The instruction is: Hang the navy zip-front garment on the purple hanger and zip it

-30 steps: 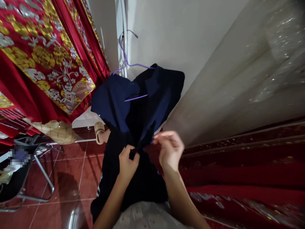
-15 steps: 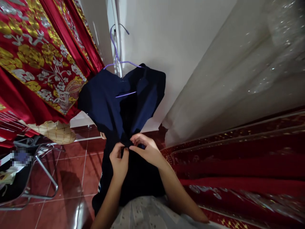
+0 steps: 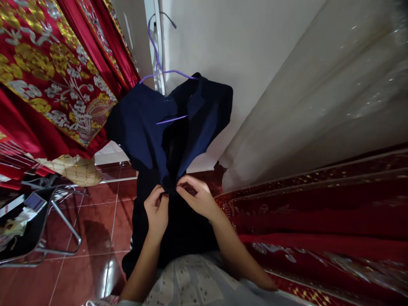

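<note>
One dark blue shirt [image 3: 132, 123], hanging just beyond both hands from one purple hanger [image 3: 159, 67]. Left hand [image 3: 156, 209] pinching cloth at the foot of the gaping front; right hand [image 3: 198, 196] just beside, pinching the facing edge. Apparently joining the two edges; next, probably, to line up and hold both steady. Too dark to tell any button. Well left of the left hand, one chair [image 3: 34, 233] with one phone [image 3: 35, 202]; farther beyond, gold-patterned red cloth [image 3: 63, 91]; right of the right hand, one pale curtain-like cloth [image 3: 287, 114] and red layers [image 3: 318, 212], not countable.
</note>
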A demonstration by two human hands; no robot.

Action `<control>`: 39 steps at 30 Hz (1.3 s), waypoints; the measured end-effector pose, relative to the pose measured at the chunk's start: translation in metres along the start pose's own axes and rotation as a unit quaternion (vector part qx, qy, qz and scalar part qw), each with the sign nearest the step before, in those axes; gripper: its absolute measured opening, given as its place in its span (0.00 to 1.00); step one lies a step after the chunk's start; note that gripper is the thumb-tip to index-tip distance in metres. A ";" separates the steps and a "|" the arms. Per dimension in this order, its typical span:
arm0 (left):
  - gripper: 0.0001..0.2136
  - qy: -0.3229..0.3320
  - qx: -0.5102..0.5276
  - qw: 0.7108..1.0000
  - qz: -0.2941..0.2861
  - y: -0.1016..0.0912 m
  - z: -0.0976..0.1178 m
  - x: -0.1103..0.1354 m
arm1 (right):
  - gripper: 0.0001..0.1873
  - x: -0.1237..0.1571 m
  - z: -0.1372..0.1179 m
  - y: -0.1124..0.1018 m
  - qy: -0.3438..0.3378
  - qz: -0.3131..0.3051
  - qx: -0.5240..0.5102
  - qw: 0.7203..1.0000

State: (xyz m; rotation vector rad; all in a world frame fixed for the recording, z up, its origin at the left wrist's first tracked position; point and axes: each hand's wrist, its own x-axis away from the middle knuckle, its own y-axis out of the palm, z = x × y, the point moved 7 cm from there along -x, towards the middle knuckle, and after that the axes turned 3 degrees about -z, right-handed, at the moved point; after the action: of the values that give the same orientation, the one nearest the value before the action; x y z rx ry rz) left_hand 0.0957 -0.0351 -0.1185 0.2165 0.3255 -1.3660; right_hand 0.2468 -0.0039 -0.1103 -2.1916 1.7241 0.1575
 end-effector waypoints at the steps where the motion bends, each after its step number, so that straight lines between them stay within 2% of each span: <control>1: 0.07 0.006 -0.011 1.000 -0.010 -0.002 0.001 -0.001 | 0.05 0.001 0.002 0.001 -0.002 0.000 0.002 1.000; 3: 0.06 0.030 -0.048 0.998 -0.002 -0.011 0.004 -0.004 | 0.06 0.003 0.006 0.000 -0.002 0.015 -0.006 1.000; 7: 0.11 0.094 -0.097 0.977 0.163 -0.038 0.013 -0.005 | 0.08 0.005 0.007 -0.008 -0.007 0.078 -0.021 0.997; 8: 0.11 0.103 -0.098 0.977 0.160 -0.035 0.014 -0.005 | 0.08 0.005 0.004 -0.010 -0.007 0.081 -0.021 0.996; 9: 0.09 0.107 -0.102 0.982 0.119 -0.026 0.013 -0.007 | 0.08 0.004 0.001 -0.010 -0.006 0.077 -0.020 0.997; 11: 0.05 0.107 -0.111 0.988 -0.005 0.000 0.012 -0.009 | 0.07 0.004 -0.007 -0.010 -0.002 0.058 -0.013 0.998; 13: 0.03 0.110 -0.115 0.984 -0.077 0.018 0.011 -0.009 | 0.07 0.004 -0.014 -0.011 0.008 0.047 -0.001 0.999; 16: 0.01 0.141 -0.110 0.980 -0.084 0.025 0.016 -0.010 | 0.07 0.007 -0.017 -0.016 0.027 0.053 0.021 0.998; 18: 0.02 0.150 -0.114 0.977 -0.103 0.026 0.018 -0.010 | 0.07 0.007 -0.019 -0.022 0.015 0.071 0.045 0.996; 20: 0.03 0.144 -0.115 0.975 -0.121 0.026 0.018 -0.009 | 0.07 0.003 -0.025 -0.026 -0.030 0.079 0.078 0.993; 23: 0.02 0.126 -0.117 0.978 -0.120 0.021 0.018 -0.010 | 0.08 -0.011 -0.037 -0.026 -0.132 0.050 0.130 0.981; 26: 0.03 0.111 -0.135 0.976 -0.132 0.021 0.016 -0.011 | 0.08 -0.042 -0.050 -0.036 -0.243 0.051 0.171 0.953; 28: 0.04 0.109 -0.173 0.962 -0.183 0.026 0.013 -0.010 | 0.08 -0.076 -0.058 -0.052 -0.291 0.082 0.203 0.931; 32: 0.06 0.120 -0.264 0.907 -0.306 0.034 0.003 -0.008 | 0.13 -0.161 -0.087 -0.092 -0.328 0.136 0.263 0.897; 34: 0.07 0.112 -0.283 0.888 -0.344 0.032 -0.001 -0.015 | 0.17 -0.191 -0.110 -0.106 -0.337 0.163 0.285 0.882; 37: 0.06 0.103 -0.281 0.874 -0.383 0.030 0.007 -0.044 | 0.18 -0.201 -0.138 -0.109 -0.356 0.181 0.304 0.865; 39: 0.06 0.148 -0.258 0.878 -0.376 0.032 0.032 -0.076 | 0.17 -0.191 -0.144 -0.098 -0.366 0.164 0.327 0.856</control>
State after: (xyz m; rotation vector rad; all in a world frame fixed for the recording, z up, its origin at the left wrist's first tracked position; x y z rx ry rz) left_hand 0.1179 0.0305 -0.0633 -0.1782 1.1015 -1.9493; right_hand 0.2743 0.1434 0.1008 -1.1174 1.3868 0.3692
